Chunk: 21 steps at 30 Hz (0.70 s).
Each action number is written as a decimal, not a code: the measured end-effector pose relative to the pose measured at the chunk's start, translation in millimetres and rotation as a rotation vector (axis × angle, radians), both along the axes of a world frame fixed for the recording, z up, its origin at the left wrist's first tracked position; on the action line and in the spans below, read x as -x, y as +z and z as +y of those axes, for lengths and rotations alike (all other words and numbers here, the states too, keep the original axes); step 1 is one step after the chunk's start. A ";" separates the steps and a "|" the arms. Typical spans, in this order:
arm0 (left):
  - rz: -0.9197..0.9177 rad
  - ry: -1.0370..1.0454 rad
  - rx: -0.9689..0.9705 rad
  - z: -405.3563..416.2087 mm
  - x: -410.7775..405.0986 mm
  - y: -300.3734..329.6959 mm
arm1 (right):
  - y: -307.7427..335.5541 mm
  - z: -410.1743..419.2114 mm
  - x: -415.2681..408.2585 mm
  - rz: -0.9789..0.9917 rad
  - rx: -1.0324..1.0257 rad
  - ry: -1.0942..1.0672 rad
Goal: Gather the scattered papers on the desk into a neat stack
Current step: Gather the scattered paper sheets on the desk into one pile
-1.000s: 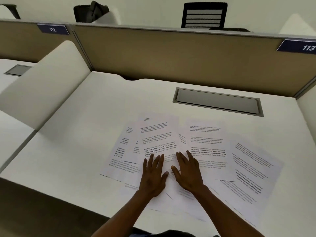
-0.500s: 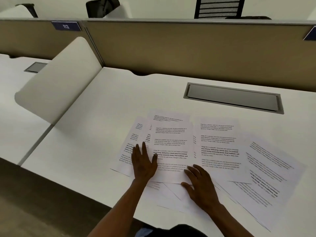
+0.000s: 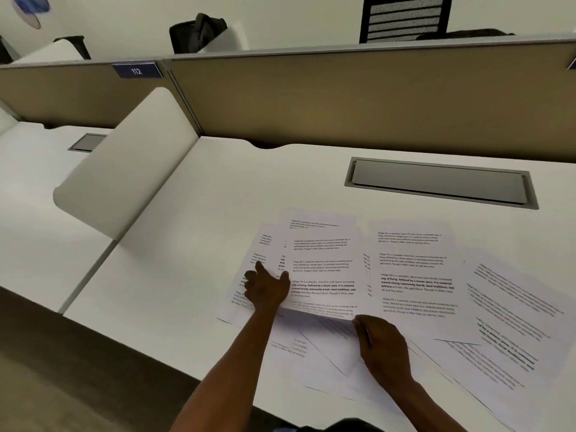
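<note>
Several printed white sheets lie fanned and overlapping on the white desk (image 3: pixel 193 244). The central sheet (image 3: pixel 322 269) has its near edge raised a little, with a shadow under it. My left hand (image 3: pixel 266 289) is at this sheet's left edge, thumb on top and fingers spread over the leftmost sheets (image 3: pixel 258 244). My right hand (image 3: pixel 381 346) has its fingers curled at the near right corner of the central sheet, fingertips hidden under the edge. More sheets lie to the right (image 3: pixel 414 275), at the far right (image 3: pixel 514 307) and along the desk's near edge (image 3: pixel 311 353).
A grey cable hatch (image 3: pixel 439 182) is set into the desk behind the papers. A tan partition (image 3: pixel 343 101) closes the back. A white rounded divider (image 3: pixel 131 169) stands on the left. The desk's front edge runs just below the nearest sheets.
My left hand slid left to the central sheet's left edge. My right hand drew back to its near edge and curled. The sheet's near edge has lifted. The view has shifted.
</note>
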State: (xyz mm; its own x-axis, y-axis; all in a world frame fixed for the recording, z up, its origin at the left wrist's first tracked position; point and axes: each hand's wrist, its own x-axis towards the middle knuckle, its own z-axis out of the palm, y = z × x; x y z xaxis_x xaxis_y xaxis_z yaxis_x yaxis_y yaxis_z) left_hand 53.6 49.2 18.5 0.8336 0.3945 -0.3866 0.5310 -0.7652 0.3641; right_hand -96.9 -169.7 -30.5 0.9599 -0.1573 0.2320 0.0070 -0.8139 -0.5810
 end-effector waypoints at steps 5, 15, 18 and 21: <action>0.071 0.086 0.073 3.8 -18.8 5.8 | 4.7 -1.7 -0.7 0.052 -0.022 -0.030; 0.041 0.150 0.309 14.6 -24.2 18.0 | 30.8 3.6 -43.3 0.009 -0.098 -0.067; 0.038 0.147 0.284 9.9 -22.0 22.9 | 32.7 13.6 -54.0 0.049 -0.031 0.079; 0.019 0.194 0.330 5.6 -19.7 27.7 | 27.6 20.4 -55.2 0.080 0.078 0.244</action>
State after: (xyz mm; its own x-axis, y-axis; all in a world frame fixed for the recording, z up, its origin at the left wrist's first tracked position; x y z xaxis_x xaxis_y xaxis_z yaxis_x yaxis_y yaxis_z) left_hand 73.3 54.8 46.3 0.7471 0.3959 -0.5339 0.6634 -0.4933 0.5626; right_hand -41.7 -149.3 -2.9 0.9831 0.0967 0.1557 0.1652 -0.8359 -0.5234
